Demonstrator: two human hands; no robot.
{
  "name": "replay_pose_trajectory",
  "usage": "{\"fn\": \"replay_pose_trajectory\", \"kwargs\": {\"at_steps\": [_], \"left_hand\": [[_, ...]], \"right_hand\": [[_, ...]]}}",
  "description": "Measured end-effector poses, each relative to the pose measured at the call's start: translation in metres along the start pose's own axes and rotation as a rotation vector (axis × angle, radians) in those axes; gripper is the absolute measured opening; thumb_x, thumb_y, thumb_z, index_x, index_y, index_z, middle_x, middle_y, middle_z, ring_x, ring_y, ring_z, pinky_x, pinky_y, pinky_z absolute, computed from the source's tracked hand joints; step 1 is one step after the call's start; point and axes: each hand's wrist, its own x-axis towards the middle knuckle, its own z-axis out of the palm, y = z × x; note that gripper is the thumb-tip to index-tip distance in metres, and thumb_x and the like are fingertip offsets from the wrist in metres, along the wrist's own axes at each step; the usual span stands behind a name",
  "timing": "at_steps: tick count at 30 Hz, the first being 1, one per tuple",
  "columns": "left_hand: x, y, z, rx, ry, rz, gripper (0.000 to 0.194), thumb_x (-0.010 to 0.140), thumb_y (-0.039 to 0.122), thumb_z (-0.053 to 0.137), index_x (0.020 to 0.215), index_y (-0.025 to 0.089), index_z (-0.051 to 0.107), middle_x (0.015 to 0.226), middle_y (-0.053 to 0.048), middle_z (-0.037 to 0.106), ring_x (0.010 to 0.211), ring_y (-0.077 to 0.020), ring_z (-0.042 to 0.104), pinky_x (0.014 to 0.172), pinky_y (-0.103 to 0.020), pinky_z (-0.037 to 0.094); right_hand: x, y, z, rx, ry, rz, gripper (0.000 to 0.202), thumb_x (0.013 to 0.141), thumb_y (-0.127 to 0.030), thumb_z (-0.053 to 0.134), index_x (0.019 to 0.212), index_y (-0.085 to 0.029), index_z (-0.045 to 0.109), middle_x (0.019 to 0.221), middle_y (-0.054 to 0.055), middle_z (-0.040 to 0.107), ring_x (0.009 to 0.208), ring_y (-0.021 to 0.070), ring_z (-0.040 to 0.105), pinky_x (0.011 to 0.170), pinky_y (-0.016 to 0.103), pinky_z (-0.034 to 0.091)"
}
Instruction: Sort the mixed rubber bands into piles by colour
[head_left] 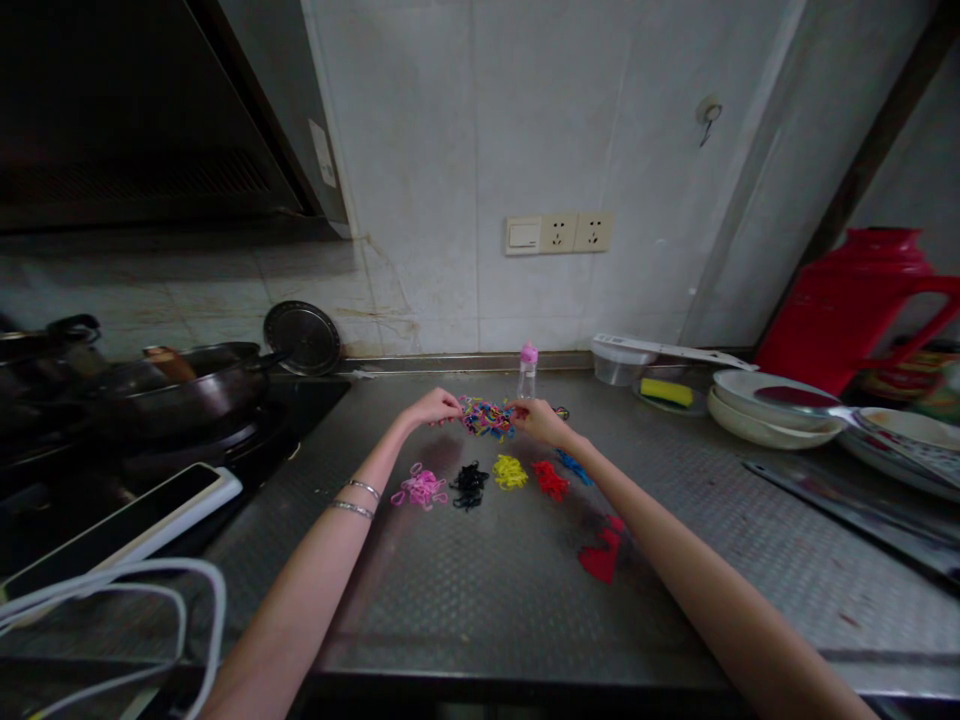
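A mixed heap of small coloured rubber bands [487,418] lies on the steel counter between my two hands. My left hand [435,407] is at its left edge, thumb and fingers pinched together. At the heap's right side my right hand [541,420] has its fingers drawn together too. What either pinch holds is too small to make out. Nearer to me are single-colour piles in a row: pink bands [421,487], black bands [470,485], yellow bands [510,471], red bands [550,480] and blue bands [574,466], partly behind my right forearm.
Behind the heap stands a clear bottle with a pink top [528,368]. A red heart-shaped piece [600,562] lies by my right forearm. Stacked bowls [765,425], a knife [855,520] and a red thermos [847,310] are rightward; a pan [195,385] and white cable [214,600] are leftward.
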Motion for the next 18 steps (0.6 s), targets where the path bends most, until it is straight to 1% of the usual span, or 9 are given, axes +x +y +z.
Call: {"fn": "replay_pose_trajectory", "kwargs": {"at_steps": [2, 4, 6, 8, 9, 11, 14, 16, 18], "left_hand": [[0.002, -0.003, 0.001, 0.004, 0.033, -0.004, 0.029, 0.066, 0.031, 0.054, 0.079, 0.009, 0.066, 0.051, 0.001, 0.050, 0.040, -0.0063, 0.038, 0.036, -0.018, 0.025], [0.002, -0.005, 0.002, 0.014, 0.044, -0.005, 0.028, 0.065, 0.031, 0.054, 0.078, 0.009, 0.066, 0.050, 0.002, 0.049, 0.040, -0.0060, 0.038, 0.037, -0.018, 0.025], [0.003, -0.006, 0.003, 0.032, 0.027, -0.005, 0.027, 0.064, 0.030, 0.055, 0.076, 0.009, 0.067, 0.047, 0.003, 0.047, 0.039, -0.0058, 0.036, 0.038, -0.018, 0.024], [0.004, -0.007, 0.005, 0.054, 0.004, 0.001, 0.027, 0.062, 0.029, 0.056, 0.076, 0.009, 0.068, 0.045, 0.003, 0.046, 0.039, -0.0058, 0.034, 0.039, -0.019, 0.024], [0.005, -0.008, 0.007, 0.062, -0.003, 0.010, 0.027, 0.061, 0.028, 0.057, 0.077, 0.009, 0.068, 0.044, 0.003, 0.046, 0.039, -0.0059, 0.034, 0.039, -0.019, 0.024], [0.008, -0.011, 0.010, 0.069, 0.002, 0.043, 0.026, 0.060, 0.027, 0.057, 0.074, 0.009, 0.069, 0.046, 0.003, 0.048, 0.042, -0.0062, 0.035, 0.041, -0.019, 0.025], [0.014, -0.017, 0.016, 0.075, 0.032, 0.081, 0.021, 0.058, 0.024, 0.058, 0.067, 0.008, 0.068, 0.050, 0.000, 0.054, 0.047, -0.0077, 0.041, 0.046, -0.020, 0.030], [0.018, -0.019, 0.022, 0.082, 0.040, 0.094, 0.020, 0.058, 0.024, 0.057, 0.065, 0.009, 0.068, 0.053, -0.001, 0.056, 0.049, -0.0088, 0.044, 0.048, -0.020, 0.031], [0.020, -0.020, 0.027, 0.092, 0.036, 0.100, 0.020, 0.059, 0.025, 0.058, 0.065, 0.009, 0.069, 0.055, -0.002, 0.059, 0.052, -0.0097, 0.046, 0.049, -0.020, 0.032]], "right_hand": [[0.001, -0.010, 0.003, 0.075, -0.032, -0.026, 0.037, 0.068, -0.012, 0.046, 0.100, -0.011, 0.064, 0.067, 0.002, 0.062, 0.058, 0.0093, 0.048, 0.056, 0.019, 0.037], [0.001, -0.024, 0.008, 0.145, -0.095, -0.077, 0.037, 0.066, -0.011, 0.046, 0.098, -0.011, 0.064, 0.069, 0.001, 0.063, 0.060, 0.0095, 0.050, 0.056, 0.018, 0.037], [-0.001, -0.039, 0.013, 0.201, -0.207, -0.134, 0.039, 0.064, -0.008, 0.044, 0.096, -0.012, 0.065, 0.069, 0.001, 0.063, 0.060, 0.0094, 0.051, 0.056, 0.018, 0.039], [-0.005, -0.054, 0.018, 0.259, -0.397, -0.184, 0.041, 0.061, -0.005, 0.044, 0.096, -0.013, 0.065, 0.069, 0.000, 0.064, 0.059, 0.0088, 0.053, 0.055, 0.018, 0.040], [-0.006, -0.060, 0.019, 0.277, -0.464, -0.198, 0.042, 0.060, -0.005, 0.044, 0.096, -0.013, 0.065, 0.068, 0.000, 0.064, 0.058, 0.0087, 0.053, 0.054, 0.017, 0.040], [-0.009, -0.069, 0.019, 0.287, -0.532, -0.217, 0.041, 0.060, -0.006, 0.046, 0.096, -0.013, 0.065, 0.067, 0.000, 0.064, 0.057, 0.0085, 0.053, 0.052, 0.017, 0.040], [-0.010, -0.071, 0.014, 0.324, -0.526, -0.204, 0.040, 0.061, -0.009, 0.048, 0.097, -0.014, 0.065, 0.070, 0.001, 0.065, 0.060, 0.0092, 0.055, 0.055, 0.018, 0.042], [-0.008, -0.064, 0.008, 0.350, -0.477, -0.162, 0.039, 0.063, -0.009, 0.049, 0.098, -0.014, 0.064, 0.074, 0.002, 0.066, 0.064, 0.0099, 0.056, 0.059, 0.019, 0.043], [-0.005, -0.053, 0.001, 0.341, -0.394, -0.113, 0.038, 0.064, -0.011, 0.050, 0.099, -0.014, 0.064, 0.075, 0.002, 0.065, 0.065, 0.0101, 0.056, 0.059, 0.020, 0.043]]}}
